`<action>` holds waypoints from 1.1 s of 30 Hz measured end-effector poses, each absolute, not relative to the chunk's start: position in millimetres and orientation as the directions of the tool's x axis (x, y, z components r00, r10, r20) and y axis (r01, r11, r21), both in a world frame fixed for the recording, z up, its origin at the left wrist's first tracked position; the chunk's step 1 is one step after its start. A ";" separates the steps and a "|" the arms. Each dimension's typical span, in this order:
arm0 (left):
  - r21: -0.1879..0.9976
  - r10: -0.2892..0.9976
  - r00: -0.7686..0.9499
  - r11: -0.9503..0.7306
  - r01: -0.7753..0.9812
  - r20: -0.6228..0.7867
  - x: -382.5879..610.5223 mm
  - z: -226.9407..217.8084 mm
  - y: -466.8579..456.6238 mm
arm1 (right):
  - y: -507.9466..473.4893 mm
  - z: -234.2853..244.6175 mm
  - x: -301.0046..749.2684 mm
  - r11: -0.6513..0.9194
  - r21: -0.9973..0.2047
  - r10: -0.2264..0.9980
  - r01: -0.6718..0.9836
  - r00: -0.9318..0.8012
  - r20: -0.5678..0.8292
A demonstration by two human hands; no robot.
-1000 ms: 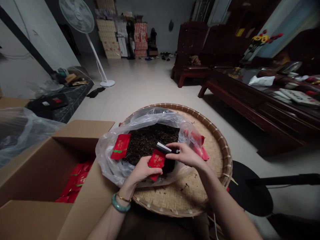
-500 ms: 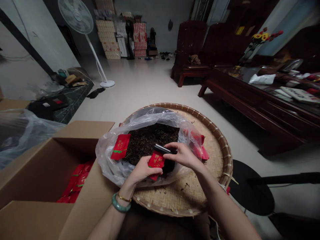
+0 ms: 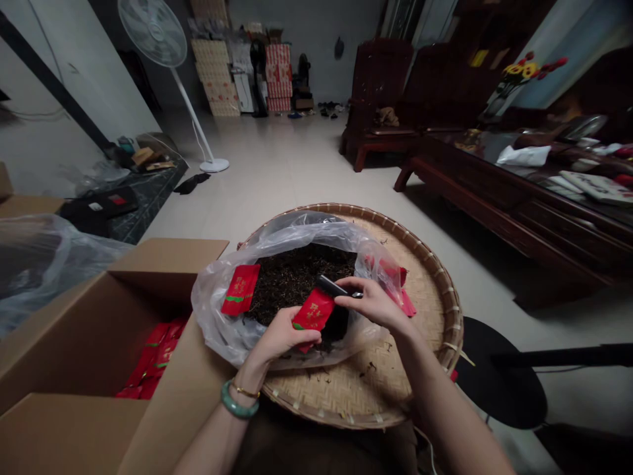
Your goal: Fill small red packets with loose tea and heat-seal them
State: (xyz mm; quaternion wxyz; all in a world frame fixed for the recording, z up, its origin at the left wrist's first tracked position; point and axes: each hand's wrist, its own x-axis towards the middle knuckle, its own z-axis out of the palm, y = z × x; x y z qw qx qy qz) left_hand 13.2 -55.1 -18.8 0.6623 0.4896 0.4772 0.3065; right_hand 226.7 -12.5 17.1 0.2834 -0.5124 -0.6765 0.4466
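Note:
My left hand (image 3: 287,333) pinches the lower part of a red packet (image 3: 314,310) with gold lettering. At the packet's upper edge is a small black handheld device (image 3: 332,286) that looks like a bag sealer, gripped in the fingers of my right hand (image 3: 368,300). Both hands are over an open clear plastic bag (image 3: 217,336) holding dark, twisted loose leaves (image 3: 291,277) like tea. Another stack of red packets (image 3: 241,290) lies on the bag's left side. More red packets (image 3: 408,303) lie at its right, partly behind the plastic.
The bag rests on a round woven bamboo tray (image 3: 420,264). An open cardboard box (image 3: 64,343) with red packets inside stands at the left. A black round stand base (image 3: 499,376) is at the right, a white fan (image 3: 190,119) farther back, a dark wooden table (image 3: 494,178) beyond.
The black device has shifted slightly right along the packet's upper edge, with my right hand. The packet is more tilted and more of its face shows. My left hand has barely moved.

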 end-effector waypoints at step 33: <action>0.926 0.870 0.360 0.376 -0.039 -0.338 15.3 -21.5 -61.2 | -24.7 -0.3 188.1 -0.092 -0.972 0.925 0.214 -0.343 -0.163</action>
